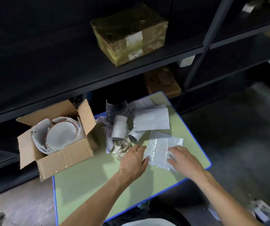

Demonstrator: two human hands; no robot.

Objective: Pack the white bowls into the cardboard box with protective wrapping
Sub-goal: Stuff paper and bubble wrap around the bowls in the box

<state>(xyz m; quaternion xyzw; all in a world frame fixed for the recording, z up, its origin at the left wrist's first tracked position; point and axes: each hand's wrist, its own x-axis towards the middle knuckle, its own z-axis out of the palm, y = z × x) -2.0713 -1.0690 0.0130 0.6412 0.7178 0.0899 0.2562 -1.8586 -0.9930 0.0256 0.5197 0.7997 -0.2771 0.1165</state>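
An open cardboard box point(65, 158) stands at the left end of the green table point(88, 181), partly over its edge. Inside it lies a stack of white bowls point(61, 136) with reddish rims, with foam sheets tucked between and around them. A sheet of bubble wrap point(159, 148) lies flat on the table at the right. My left hand point(134, 159) rests on its left edge with fingers spread. The sheet's right part lies under the spread fingers of my right hand point(184, 161). Neither hand has lifted it.
Rolled white foam sheets point(152, 120), crumpled paper point(122, 146) and a dark roll point(116, 110) crowd the table's far side. Black shelving runs behind, with a taped box point(129, 35) on the upper shelf. Another white bowl rim point(147, 223) shows at the bottom edge.
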